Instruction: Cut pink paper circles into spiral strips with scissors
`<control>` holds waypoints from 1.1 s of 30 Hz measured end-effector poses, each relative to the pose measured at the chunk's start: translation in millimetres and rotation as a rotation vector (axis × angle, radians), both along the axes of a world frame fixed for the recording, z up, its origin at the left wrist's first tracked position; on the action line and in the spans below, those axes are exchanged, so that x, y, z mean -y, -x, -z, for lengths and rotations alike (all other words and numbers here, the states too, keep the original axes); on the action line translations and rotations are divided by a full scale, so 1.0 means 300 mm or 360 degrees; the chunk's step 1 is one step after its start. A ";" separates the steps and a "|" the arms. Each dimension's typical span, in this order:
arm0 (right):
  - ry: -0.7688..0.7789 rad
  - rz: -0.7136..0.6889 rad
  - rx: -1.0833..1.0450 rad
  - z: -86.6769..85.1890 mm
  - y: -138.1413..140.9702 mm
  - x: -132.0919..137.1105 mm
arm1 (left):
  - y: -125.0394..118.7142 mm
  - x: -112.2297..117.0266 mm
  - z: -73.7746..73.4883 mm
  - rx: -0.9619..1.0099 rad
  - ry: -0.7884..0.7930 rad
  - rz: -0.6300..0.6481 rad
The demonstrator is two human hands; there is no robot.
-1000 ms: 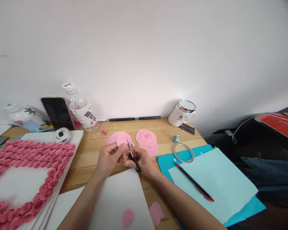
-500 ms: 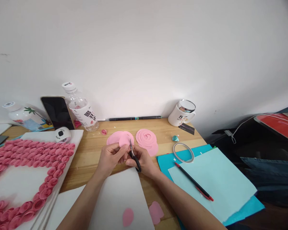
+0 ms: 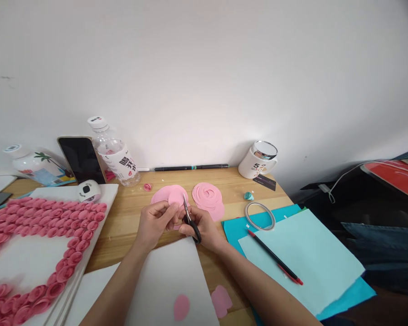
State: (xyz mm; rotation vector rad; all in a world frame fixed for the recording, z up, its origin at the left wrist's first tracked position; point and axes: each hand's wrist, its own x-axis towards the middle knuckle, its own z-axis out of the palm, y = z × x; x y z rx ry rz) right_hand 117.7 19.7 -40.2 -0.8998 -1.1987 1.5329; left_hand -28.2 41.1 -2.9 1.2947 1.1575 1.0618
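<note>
My left hand (image 3: 154, 222) pinches a pink paper disc (image 3: 177, 198) and holds it just above the wooden table (image 3: 122, 217). My right hand (image 3: 200, 226) grips small black-handled scissors (image 3: 189, 219), whose blades point up into the disc's edge. Flat pink paper circles (image 3: 161, 195) lie behind my hands. A pile of spiral-cut pink circles (image 3: 208, 197) lies to their right.
A white board with several pink paper roses (image 3: 44, 235) fills the left. White sheets (image 3: 163, 280) with pink scraps (image 3: 221, 301) lie near me. Blue papers (image 3: 302, 258), a red-black pen (image 3: 275, 258) and a tape ring (image 3: 260, 216) lie right. A bottle (image 3: 112, 151), phone (image 3: 81, 159) and mug (image 3: 260, 159) stand at the wall.
The pink disc has turned slightly in my left fingers while the scissors stay at its edge. Both hands have hardly shifted.
</note>
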 end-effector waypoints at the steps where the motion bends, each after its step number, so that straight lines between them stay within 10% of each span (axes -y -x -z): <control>1: 0.0004 -0.0004 0.0002 -0.001 0.000 0.000 | 0.002 -0.002 0.005 -0.0003 -0.0010 -0.0004; 33: -0.0017 -0.0072 -0.0077 0.000 0.005 -0.003 | -0.007 0.010 -0.023 -0.0234 -0.0020 0.0081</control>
